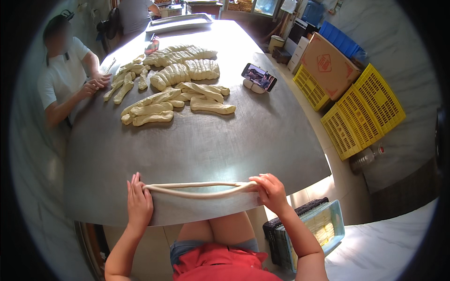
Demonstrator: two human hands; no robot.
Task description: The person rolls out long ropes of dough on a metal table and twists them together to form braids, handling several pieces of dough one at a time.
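Observation:
A long dough rope (pixel 198 196), doubled into two thin strands, stretches between my hands at the near edge of a metal table (pixel 197 151). My left hand (pixel 139 202) holds its left end, fingers extended and pointing away from me. At the other end, the fingers of my right hand (pixel 272 191) are closed on the dough. The front strand sags slightly, leaving a narrow gap between it and the back one. Farther up the table, several thick dough strips (pixel 153 117) lie piled beside large scored dough slabs (pixel 186 72).
A phone (pixel 259 77) playing video leans on a small stand at the right. Another person (pixel 65 70) handles dough at the left edge. Yellow crates (pixel 365 112) and a cardboard box (pixel 328 65) line the right wall. A blue bin (pixel 337 224) stands low at my right.

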